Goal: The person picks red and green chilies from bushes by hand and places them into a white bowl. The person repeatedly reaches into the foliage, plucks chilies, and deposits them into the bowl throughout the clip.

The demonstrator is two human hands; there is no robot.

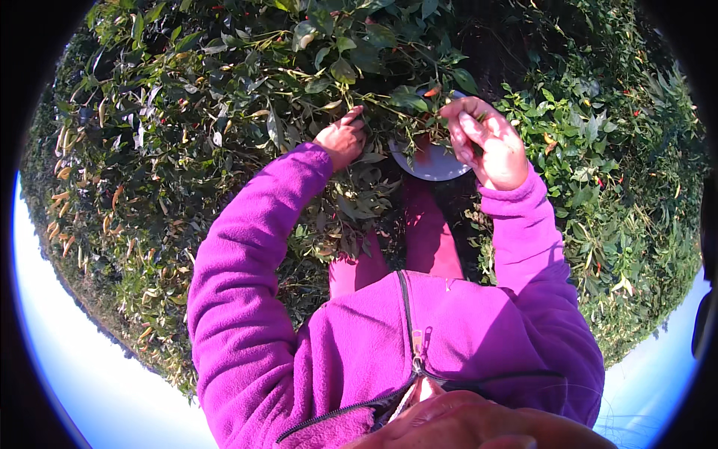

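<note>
My left hand [340, 139] is at a leafy branch of a chili pepper plant [345, 84], its fingertips closed on a thin stem. My right hand [489, 140] is raised over the right rim of a pale bucket [435, 170], palm partly turned up and fingers curled. A small green plant piece [481, 117] shows between its fingers. Just left of those fingertips, an orange-red pepper [432, 91] hangs among leaves. Stems and leaves cross over the bucket and hide part of it. Something reddish, blurred, shows inside it.
Dense pepper plants with pale yellow peppers [64, 173] spread to the left. More plants with a few red and orange peppers [549, 145] stand at the right. My pink-clad legs [429, 236] are right behind the bucket, with foliage against them. Dark shade [493, 50] lies between the plants ahead.
</note>
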